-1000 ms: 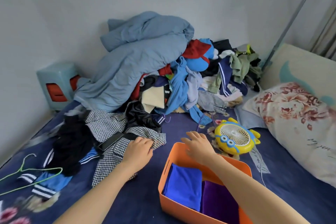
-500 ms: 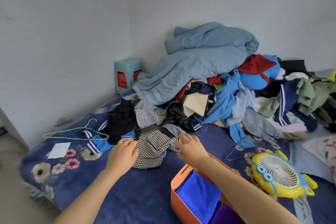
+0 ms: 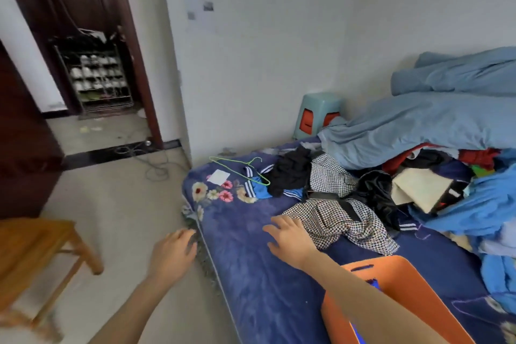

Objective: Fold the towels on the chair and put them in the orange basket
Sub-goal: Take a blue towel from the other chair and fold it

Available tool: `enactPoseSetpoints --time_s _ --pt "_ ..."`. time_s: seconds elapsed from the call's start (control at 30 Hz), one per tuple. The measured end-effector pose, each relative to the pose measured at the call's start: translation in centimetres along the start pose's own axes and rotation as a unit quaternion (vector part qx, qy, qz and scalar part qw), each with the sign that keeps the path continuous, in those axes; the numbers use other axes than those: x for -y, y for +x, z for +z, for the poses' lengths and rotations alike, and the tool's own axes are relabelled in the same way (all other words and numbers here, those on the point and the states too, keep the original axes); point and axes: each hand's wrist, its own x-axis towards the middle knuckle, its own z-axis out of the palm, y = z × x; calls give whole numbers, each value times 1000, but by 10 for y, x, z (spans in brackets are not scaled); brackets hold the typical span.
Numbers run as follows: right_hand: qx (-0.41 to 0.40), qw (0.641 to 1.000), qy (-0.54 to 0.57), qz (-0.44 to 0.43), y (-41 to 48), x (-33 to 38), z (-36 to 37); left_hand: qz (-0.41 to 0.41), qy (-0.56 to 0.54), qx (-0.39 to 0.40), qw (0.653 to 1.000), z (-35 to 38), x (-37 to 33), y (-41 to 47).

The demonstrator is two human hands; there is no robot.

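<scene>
The left hand point(image 3: 173, 253) is open. Its fingers are loose and hold nothing. It hangs over the edge of the bed point(image 3: 251, 274), where the blue blanket ends. It looks a bit blurry. The right hand point(image 3: 290, 237) is open too, with its fingers spread out. It is over the blue blanket, just beside a black and white checked cloth point(image 3: 337, 218). The orange basket point(image 3: 405, 288) sits on the bed at the bottom right, and the right arm goes across it. A little bit of a blue towel point(image 3: 373, 285) peeks out inside the basket, next to the arm. The wooden chair point(image 3: 33, 246) stands on the floor at the left, well apart from the basket. Farther back on the bed lie a green hanger point(image 3: 240, 170) and a white paper point(image 3: 218, 176). Behind the checked cloth is a big messy pile of clothes point(image 3: 424, 190) with a light blue quilt point(image 3: 418, 128) on top. A small green stool point(image 3: 318, 112) stands by the wall. Through the doorway you can see a shoe rack point(image 3: 95, 78).
</scene>
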Motion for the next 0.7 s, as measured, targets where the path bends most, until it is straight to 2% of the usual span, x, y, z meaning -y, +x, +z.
enactPoseSetpoints --time_s 0.13,0.27,0.37,0.5,0.63,0.7 --pt "-15 997 12 -77 19 67 -7 -154 -31 28 987 -30 37 -65" --pt "-42 985 28 -165 24 148 -18 -230 -33 -27 972 -66 77 -143" --pt "-65 979 34 -191 16 214 -29 -278 -12 -37 960 -100 105 -208" --pt "-75 964 91 -238 -5 304 -65 -324 2 -93 941 -151 131 -302" --pt "-27 955 116 -271 -22 369 -74 -390 -2 -68 918 -175 153 -376" --pt "-25 948 114 -296 -28 397 -78 -414 -10 -93 905 -183 157 -403"
